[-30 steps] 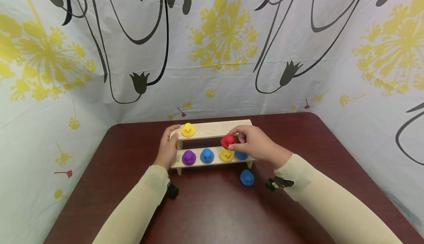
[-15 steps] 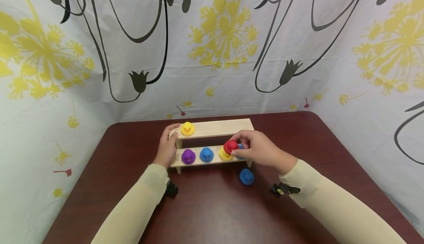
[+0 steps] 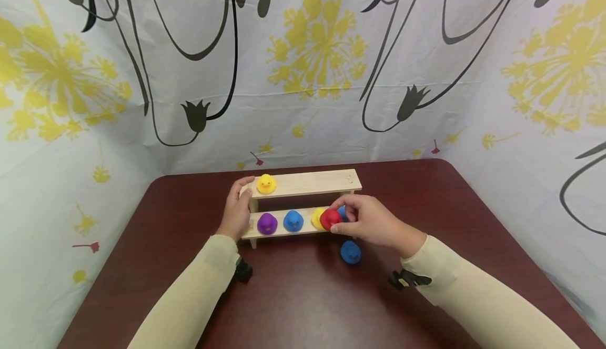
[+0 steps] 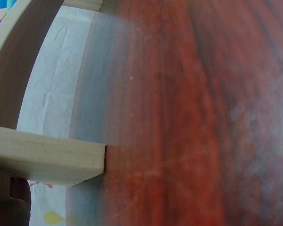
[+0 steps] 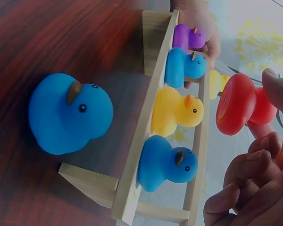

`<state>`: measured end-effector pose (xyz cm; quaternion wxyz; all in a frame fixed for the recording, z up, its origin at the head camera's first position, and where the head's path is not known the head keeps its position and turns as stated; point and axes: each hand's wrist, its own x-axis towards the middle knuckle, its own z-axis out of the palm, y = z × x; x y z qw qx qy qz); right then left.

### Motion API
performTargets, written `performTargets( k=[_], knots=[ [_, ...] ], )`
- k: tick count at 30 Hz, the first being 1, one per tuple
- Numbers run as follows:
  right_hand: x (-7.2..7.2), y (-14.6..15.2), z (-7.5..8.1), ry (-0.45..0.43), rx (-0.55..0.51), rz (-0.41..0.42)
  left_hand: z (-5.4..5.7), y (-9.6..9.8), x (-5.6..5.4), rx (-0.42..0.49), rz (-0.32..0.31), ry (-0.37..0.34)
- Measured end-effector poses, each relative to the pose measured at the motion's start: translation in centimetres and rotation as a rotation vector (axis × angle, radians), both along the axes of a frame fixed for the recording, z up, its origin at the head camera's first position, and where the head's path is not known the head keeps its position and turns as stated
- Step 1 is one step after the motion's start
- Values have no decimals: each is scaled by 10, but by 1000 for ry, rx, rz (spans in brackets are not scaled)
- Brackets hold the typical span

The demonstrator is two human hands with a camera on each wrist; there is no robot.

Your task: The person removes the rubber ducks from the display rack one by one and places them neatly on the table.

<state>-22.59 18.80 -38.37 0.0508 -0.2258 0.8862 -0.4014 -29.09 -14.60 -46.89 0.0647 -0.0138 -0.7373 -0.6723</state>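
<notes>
A two-step wooden display stand sits on the table, and my left hand grips its left end. My right hand pinches a red rubber duck, held apart from the stand in front of the lower step's right part. The right wrist view shows the red duck tipped, its base visible. Along the lower step stand a purple duck, a blue duck, a yellow duck and a second blue duck. A yellow duck is on the upper step's left end.
Another blue duck rests on the dark red-brown table, in front of the stand's right end. A patterned white cloth hangs behind the table and at both sides.
My right hand has lowered the red duck toward the lower step and slightly nearer to me. The left hand keeps its hold on the stand, and the other ducks stay in place.
</notes>
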Motion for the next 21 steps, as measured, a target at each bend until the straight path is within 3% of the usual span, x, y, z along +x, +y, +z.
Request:
performTargets(
  k=[21],
  knots=[
    [13, 3, -18, -28, -3, 46, 0, -2, 0, -15, -11, -9]
  ],
)
